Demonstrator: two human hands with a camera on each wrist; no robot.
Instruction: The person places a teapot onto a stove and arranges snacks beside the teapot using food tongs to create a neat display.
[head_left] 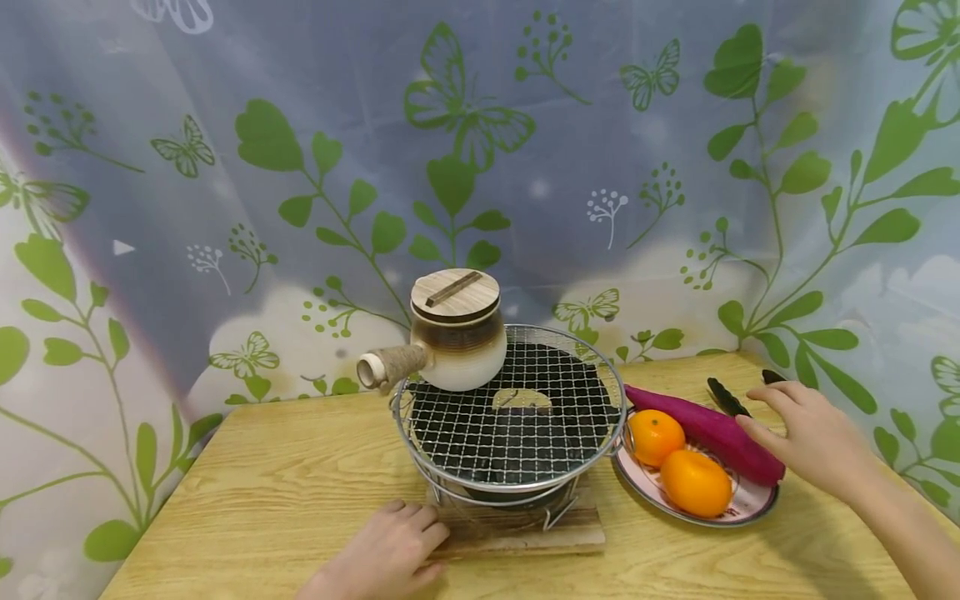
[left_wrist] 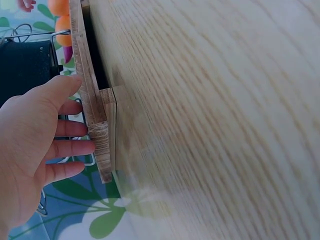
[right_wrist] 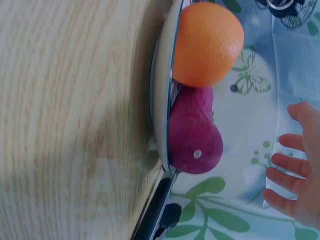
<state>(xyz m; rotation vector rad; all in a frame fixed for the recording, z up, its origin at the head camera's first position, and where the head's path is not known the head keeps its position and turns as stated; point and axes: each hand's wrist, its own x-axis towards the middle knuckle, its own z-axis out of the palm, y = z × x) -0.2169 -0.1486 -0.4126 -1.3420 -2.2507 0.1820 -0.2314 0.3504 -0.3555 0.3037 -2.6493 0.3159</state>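
Observation:
My left hand is at the left end of a wooden board under a round grill stove. In the left wrist view its fingers are loosely extended at the board's edge, with the thumb touching it. My right hand hovers over the right side of a plate, fingers spread and nothing held. On that plate lie two orange fruits and a long purple vegetable, perhaps a sweet potato. Beside it lies a black-ended tool like tongs, partly hidden by the right hand.
A wire mesh grill tops the dark stove. On its left back part stands a cream-and-brown pot with a wooden lid and a rope-wrapped side handle pointing left. A patterned curtain hangs behind the wooden table.

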